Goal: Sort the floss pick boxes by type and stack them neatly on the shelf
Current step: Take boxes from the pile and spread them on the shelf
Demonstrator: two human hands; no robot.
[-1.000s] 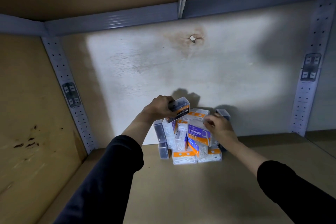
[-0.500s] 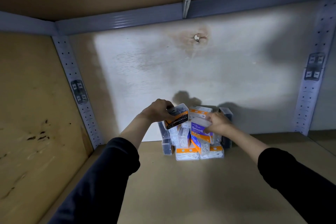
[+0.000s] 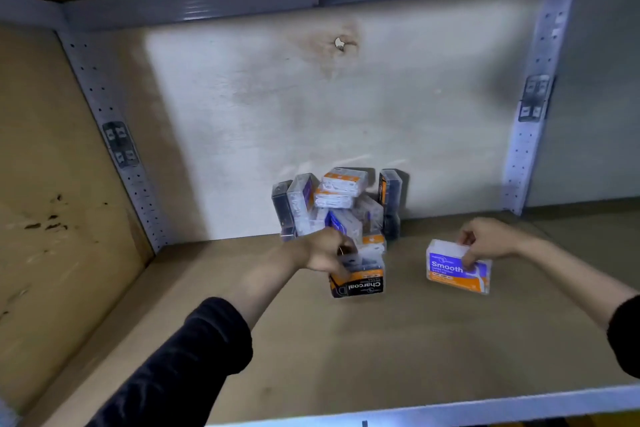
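Note:
A jumbled pile of floss pick boxes (image 3: 337, 199) leans against the back wall of the shelf, mixing clear, purple, orange and black packs. My left hand (image 3: 323, 251) grips a black and orange Charcoal box (image 3: 360, 279) just in front of the pile, its label upside down. My right hand (image 3: 485, 239) holds a purple and orange Smooth box (image 3: 455, 269) to the right of the pile, low over the shelf board (image 3: 311, 340). Whether either box touches the board is unclear.
Perforated grey metal uprights stand at the left (image 3: 114, 135) and right (image 3: 533, 104) of the bay. A brown side panel (image 3: 41, 184) closes the left. The metal front lip of the shelf (image 3: 450, 406) runs along the bottom.
Both hands pulled their boxes off the top of the pile, down and toward me. The Smooth box moved right, away from the pile; the Charcoal box dropped in front of it.

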